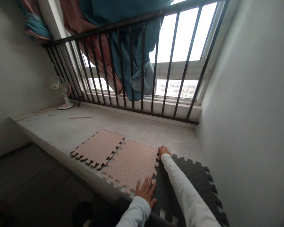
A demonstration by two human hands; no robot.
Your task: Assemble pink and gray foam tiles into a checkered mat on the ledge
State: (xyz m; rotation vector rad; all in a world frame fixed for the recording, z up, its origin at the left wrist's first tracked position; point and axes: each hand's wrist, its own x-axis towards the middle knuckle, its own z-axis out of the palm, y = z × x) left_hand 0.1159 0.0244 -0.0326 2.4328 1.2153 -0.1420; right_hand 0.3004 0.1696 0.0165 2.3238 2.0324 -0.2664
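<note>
A pink foam floor mat [132, 162] with a raised tread pattern and toothed edges lies on the pale ledge. My left hand [145, 191] rests on its near right corner, palm down with fingers spread. At the far right corner, the fingers of my right hand [164, 151] are curled closed on the mat's edge. A dark grey foam mat [191, 171] sits to the right, partly hidden under my right arm, its left side against the pink mat's teeth. To the left lies a second pink foam mat [100, 146], with a narrow gap between the two pink ones.
The ledge [49, 121] drops to a dark floor [38, 183] on the near side. Black railing [130, 63] runs along the window behind blue and pink curtains [123, 47]. A small fan [59, 91] and a thin strip [80, 117] are at the left; a white wall [255, 126] bounds the right.
</note>
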